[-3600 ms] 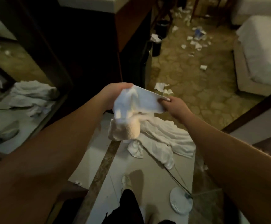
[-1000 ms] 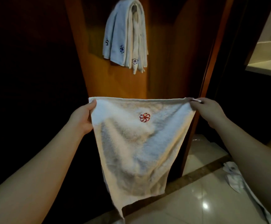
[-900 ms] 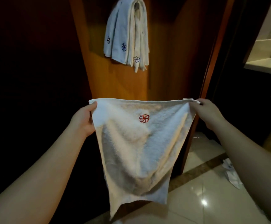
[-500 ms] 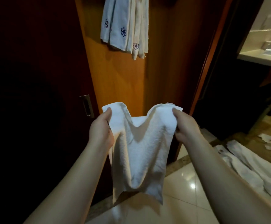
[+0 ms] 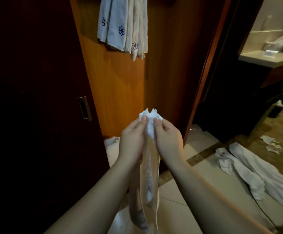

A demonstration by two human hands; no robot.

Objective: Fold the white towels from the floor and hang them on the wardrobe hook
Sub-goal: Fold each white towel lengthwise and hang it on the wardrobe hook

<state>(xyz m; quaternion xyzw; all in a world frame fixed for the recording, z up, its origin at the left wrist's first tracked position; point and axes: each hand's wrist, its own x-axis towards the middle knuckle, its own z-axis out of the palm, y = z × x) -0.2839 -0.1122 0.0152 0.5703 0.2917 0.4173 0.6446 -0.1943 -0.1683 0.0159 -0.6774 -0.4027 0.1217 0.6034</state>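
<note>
- Hotel room, likely: wood wardrobe (image 5: 120, 92), dark sliding door (image 5: 36, 107).
- Monogrammed towels (image 5: 122, 26) hung up.
- Vanity counter (image 5: 269, 59) right; glossy tile floor (image 5: 196, 191).

I count two hands, the left hand (image 5: 134, 137) and the right hand (image 5: 167, 137), their fingers (image 5: 144, 118) pinching one white towel (image 5: 150, 168) that hangs folded below them. Above the fingers I see one bunch of hung towels (image 5: 123, 26); I cannot tell exactly how many, but three embroidered flower marks show on it. To the right of the fingers, on the floor (image 5: 204, 183), I make out two or three more white towels (image 5: 248, 168), one bearing a red mark. Further right lie a few paper scraps (image 5: 270, 144), three or so. Left of the fingers sits one recessed door handle (image 5: 84, 108).
</note>
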